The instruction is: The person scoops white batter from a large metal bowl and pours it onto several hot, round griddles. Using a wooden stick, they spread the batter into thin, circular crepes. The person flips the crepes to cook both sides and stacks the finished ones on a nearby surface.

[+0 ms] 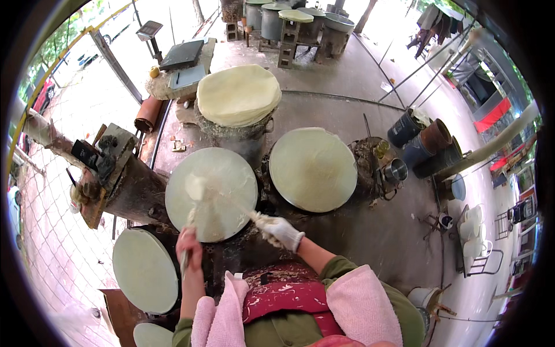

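A round flat griddle (232, 173) lies before me, coated with pale, smeared batter. My left hand (189, 249), bare, grips the handle of a paddle-like tool (196, 187); its pale, blurred head is over the griddle. In a white knit glove, my right hand (279, 232) holds a batter-crusted stick-handled tool (238, 204). That tool slants across the griddle's right side, and its far end is blurred. To the right, a thin round flatbread (313, 169) covers another griddle. At lower left is a further pale round sheet (145, 271).
Beyond the griddles, stacked flatbreads (238, 93) top a drum. A metal pot (395, 170) and several buckets (435, 135) stand right. Left are a cluttered wooden stand (115, 149) and wire fence (56, 208). Large pots (273, 21) and concrete blocks (287, 50) are farther back.
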